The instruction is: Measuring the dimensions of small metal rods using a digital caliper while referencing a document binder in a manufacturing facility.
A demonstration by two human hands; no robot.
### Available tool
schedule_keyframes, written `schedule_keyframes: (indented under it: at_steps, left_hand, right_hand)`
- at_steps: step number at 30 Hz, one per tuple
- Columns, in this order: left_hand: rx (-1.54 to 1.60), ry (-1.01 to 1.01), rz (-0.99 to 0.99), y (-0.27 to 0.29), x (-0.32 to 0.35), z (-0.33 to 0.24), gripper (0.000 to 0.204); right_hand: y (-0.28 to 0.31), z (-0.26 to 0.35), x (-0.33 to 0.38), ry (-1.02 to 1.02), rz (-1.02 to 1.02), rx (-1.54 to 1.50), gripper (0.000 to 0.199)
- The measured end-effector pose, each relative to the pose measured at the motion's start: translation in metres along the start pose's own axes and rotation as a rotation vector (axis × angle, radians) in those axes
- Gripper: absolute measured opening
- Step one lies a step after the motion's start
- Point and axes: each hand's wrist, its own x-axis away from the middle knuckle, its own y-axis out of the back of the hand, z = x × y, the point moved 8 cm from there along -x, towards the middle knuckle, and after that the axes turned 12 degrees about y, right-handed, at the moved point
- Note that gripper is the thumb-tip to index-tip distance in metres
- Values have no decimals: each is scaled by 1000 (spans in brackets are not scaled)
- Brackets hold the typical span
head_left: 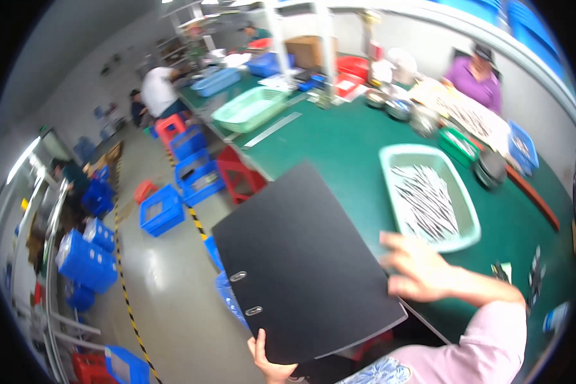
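Since only head view here: black binder [301, 262] sits tilted over near desk [339, 141] edge, long axis running from lower left to upper right. Left hand [269, 358] pinches bottom edge, thumb on cover. Right hand [419, 269] blurry, fingers spread, at binder's right edge, so it's nearer the desk side. Green tray [467, 211] of metal pieces just beyond right hand.

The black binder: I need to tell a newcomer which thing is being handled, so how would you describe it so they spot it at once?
Find the long green table. At its near edge, jutting out over the grey floor, is the black binder, with the left hand at its bottom edge and the right hand at its right side. It is the only large flat black board, with two metal rivets.
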Motion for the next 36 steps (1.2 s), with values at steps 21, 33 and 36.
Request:
schedule_keyframes:
  at_steps: [21,33,36]
  left_hand:
    - [40,76,358,-70,60,-80,78]
    - [776,343,273,-63,29,-64,103]
    - [824,324,253,-60,14,-54,102]
  right_hand:
    - [126,-113,302,-189,-88,473,42]
    - [143,-37,310,-419,-187,577,44]
    - [76,18,258,-307,-42,176,52]
